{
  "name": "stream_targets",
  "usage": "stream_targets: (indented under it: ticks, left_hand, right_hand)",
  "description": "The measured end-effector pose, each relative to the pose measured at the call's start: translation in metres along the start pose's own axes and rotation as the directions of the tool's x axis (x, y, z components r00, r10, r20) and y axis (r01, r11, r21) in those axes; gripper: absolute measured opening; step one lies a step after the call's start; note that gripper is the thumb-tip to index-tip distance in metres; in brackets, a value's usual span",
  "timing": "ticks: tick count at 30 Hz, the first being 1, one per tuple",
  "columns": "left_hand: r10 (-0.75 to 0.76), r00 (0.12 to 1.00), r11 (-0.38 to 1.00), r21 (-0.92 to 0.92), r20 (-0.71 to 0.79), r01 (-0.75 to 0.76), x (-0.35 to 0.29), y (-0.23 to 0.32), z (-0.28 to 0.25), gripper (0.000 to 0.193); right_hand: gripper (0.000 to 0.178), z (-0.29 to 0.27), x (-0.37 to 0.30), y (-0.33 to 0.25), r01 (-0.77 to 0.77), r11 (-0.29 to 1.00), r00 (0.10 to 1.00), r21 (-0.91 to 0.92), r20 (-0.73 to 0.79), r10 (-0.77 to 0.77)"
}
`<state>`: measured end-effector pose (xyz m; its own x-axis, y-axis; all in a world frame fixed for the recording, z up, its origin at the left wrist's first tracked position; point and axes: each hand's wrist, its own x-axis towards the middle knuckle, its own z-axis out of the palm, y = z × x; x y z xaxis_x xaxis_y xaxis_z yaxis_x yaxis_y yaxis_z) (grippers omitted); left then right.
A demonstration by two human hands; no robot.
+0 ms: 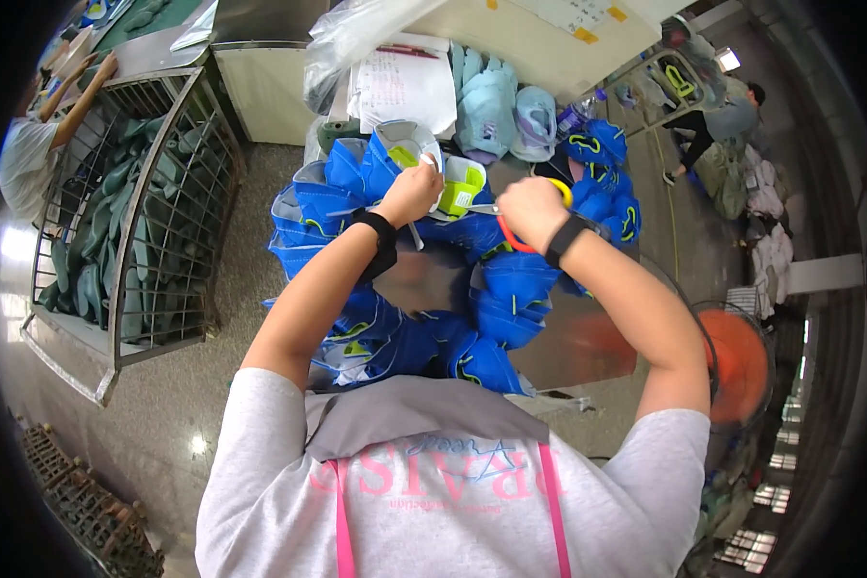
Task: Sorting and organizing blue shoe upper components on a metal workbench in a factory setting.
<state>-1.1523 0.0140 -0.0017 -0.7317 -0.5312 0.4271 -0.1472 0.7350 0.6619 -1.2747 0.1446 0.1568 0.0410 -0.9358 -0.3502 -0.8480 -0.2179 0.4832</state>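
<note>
The left hand (pixel 412 196) is closed beside a green piece (pixel 463 187); what it pinches is unclear. The right hand (pixel 535 214) grips scissors (pixel 507 235), blades pointing left toward that piece, between the hands. Blue uppers (pixel 516 294) ring the table (pixel 416 280); pale uppers (pixel 486 111) sit farther off, right of papers (pixel 405 89).

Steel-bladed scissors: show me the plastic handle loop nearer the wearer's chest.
The red-orange plastic loop, at the lower left of the right hand; the yellow plastic loop sits higher, at that hand's upper right.
</note>
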Motion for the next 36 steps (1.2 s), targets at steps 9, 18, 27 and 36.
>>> stream_targets:
  ticks: [9,18,27,36]
  left_hand:
    - [-0.085,0.996,0.991,0.102,0.018,0.083,0.013,0.042,-0.057,0.016]
    - [-0.107,0.994,0.98,0.168,-0.019,0.109,0.029,0.037,-0.098,0.012]
    - [0.077,0.983,0.95,0.286,0.169,-0.123,0.043,0.048,-0.085,0.015]
    - [-0.038,0.997,0.991,0.128,0.072,0.029,0.024,0.022,-0.096,0.014]
  right_hand:
    - [0.031,0.24,-0.114,0.039,-0.554,0.263,0.679,0.79,0.246,0.692]
    - [0.033,0.3,-0.129,0.008,-0.137,-0.718,0.526,0.682,0.664,0.531]
    - [0.03,0.265,-0.124,0.06,-0.358,-0.387,0.67,0.85,0.522,0.527]
    - [0.039,0.219,-0.128,0.07,-0.123,-0.493,0.868,0.861,0.334,0.368]
